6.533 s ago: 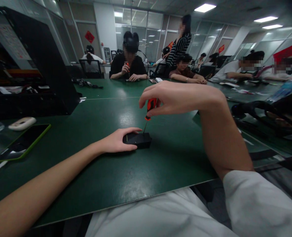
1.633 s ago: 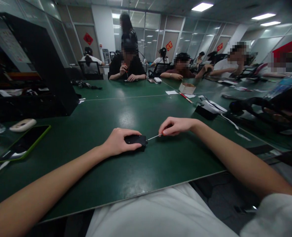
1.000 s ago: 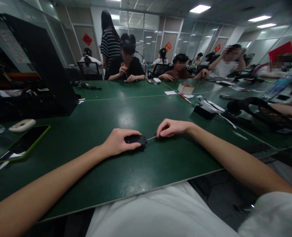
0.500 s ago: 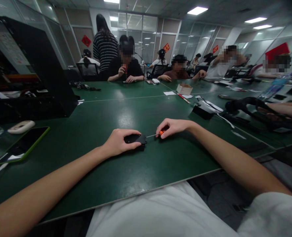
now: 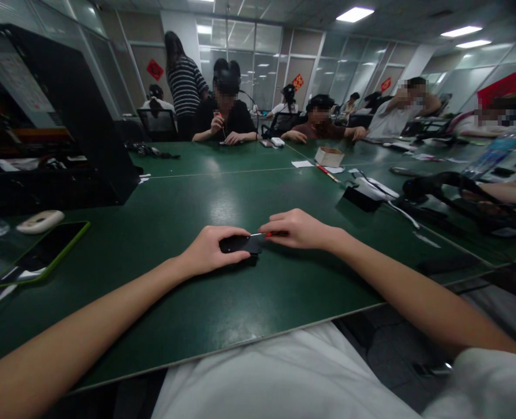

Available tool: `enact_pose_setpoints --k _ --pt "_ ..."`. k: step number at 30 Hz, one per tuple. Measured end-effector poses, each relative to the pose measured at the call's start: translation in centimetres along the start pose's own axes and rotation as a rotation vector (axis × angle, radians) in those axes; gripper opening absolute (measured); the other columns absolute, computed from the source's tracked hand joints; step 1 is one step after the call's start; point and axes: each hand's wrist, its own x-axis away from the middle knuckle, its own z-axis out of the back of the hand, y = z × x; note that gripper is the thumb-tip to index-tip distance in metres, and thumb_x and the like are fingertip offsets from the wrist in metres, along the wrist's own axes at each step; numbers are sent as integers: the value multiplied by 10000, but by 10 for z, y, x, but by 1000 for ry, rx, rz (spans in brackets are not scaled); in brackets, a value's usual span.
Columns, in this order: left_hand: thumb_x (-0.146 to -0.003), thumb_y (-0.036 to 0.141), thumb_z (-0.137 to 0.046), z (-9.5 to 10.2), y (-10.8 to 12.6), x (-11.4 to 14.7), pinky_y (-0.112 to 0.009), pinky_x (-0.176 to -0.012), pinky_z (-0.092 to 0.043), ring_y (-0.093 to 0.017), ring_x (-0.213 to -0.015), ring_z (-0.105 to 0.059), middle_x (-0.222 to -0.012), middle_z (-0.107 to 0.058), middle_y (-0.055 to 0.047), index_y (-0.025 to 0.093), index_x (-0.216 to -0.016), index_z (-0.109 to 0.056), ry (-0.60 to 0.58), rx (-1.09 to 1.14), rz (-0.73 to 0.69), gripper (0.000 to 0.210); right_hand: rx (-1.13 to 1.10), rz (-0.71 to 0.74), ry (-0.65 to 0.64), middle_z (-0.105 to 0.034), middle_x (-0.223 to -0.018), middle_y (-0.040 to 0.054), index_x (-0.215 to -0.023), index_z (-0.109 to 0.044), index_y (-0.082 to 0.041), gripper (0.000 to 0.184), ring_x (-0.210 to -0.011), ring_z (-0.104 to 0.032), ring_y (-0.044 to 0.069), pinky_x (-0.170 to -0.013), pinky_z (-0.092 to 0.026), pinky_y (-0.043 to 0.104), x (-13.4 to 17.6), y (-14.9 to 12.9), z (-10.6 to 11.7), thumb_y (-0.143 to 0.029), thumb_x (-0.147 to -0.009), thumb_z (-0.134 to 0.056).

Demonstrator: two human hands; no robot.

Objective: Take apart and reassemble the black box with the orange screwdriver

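My left hand grips a flat black case-like piece between thumb and fingers, just over the green table. What exactly the piece is I cannot tell. My right hand is closed around a screwdriver with an orange-red and black handle, mostly covered by the fingers. Its thin metal shaft points left, and the tip meets or overlaps the upper right corner of the black piece; whether it sits in a screw is too small to see.
A black open-fronted cabinet stands at the left, near a phone with a green edge and a pale rounded object. A small box, a white cabled device and black headgear lie to the right. Several people sit beyond.
My right hand has shifted left and turned over the screwdriver, bringing it nearer the black piece; less shaft shows. My left hand keeps its hold. The view has shifted slightly.
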Motion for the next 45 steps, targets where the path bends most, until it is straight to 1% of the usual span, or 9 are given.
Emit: enact_pose_setpoints --k 5,11,14,20,23,32,39,42,45 --pt "-840 442 -757 20 -8 7 -313 -849 -538 -242 -956 -726 -1104 -781 -84 164 -1225 -725 -114 1 21 476 207 25 100 -694 -895 59 -1224 -687 -174 312 -716 -582 124 -627 -344 247 -5 -10 -19 -271 -1035 -459" --pt "-804 506 -777 28 -19 18 -344 -833 -566 -263 -936 -737 -1079 -788 -86 170 -1209 -742 -98 99 177 527 299 20 144 -691 -871 56 -1174 -697 -172 305 -713 -587 127 -606 -324 261 -11 -11 -27 -261 -1039 -439" --pt "-771 508 -799 25 -20 19 -363 -860 -574 -276 -952 -740 -1087 -792 -93 165 -1202 -751 -73 122 191 552 228 15 138 -702 -910 62 -1209 -684 -175 301 -741 -605 135 -634 -355 252 -14 -8 -28 -233 -1019 -458" --pt "-799 503 -775 24 -22 25 -359 -907 -564 -281 -993 -737 -1121 -789 -102 171 -1223 -754 -1 44 138 539 -117 30 108 -728 -983 97 -1197 -680 -141 281 -831 -653 161 -756 -462 250 -20 -4 -35 -238 -994 -511" --pt "-812 500 -767 24 -23 27 -349 -895 -564 -278 -979 -742 -1107 -793 -104 167 -1210 -761 24 16 121 519 -156 23 108 -734 -1017 116 -1206 -674 -127 289 -873 -666 178 -791 -476 266 -20 -2 -39 -232 -985 -520" --pt "-823 501 -763 22 -25 27 -330 -843 -576 -261 -918 -755 -1082 -802 -96 179 -1197 -771 31 33 120 493 85 14 85 -705 -962 78 -1255 -659 -168 313 -803 -627 150 -698 -398 251 -5 6 -24 -252 -1025 -464" --pt "-809 496 -772 23 -21 26 -335 -842 -574 -269 -911 -752 -1058 -804 -92 168 -1164 -784 51 31 144 484 130 -10 60 -695 -973 72 -1252 -658 -174 315 -811 -618 151 -684 -383 253 -2 5 -17 -272 -1032 -454" --pt "-819 503 -758 23 -18 25 -358 -858 -582 -280 -932 -750 -1070 -801 -98 159 -1160 -780 104 126 218 485 111 -64 12 -687 -996 76 -1270 -650 -164 320 -793 -616 153 -680 -397 251 -2 7 -17 -251 -1009 -486" --pt "-843 578 -718 22 -20 24 -386 -857 -591 -290 -941 -750 -1029 -803 -119 136 -1178 -756 199 326 302 556 78 -116 -4 -671 -1042 93 -1305 -626 -160 342 -818 -623 163 -718 -435 259 -3 9 -17 -259 -1003 -501"
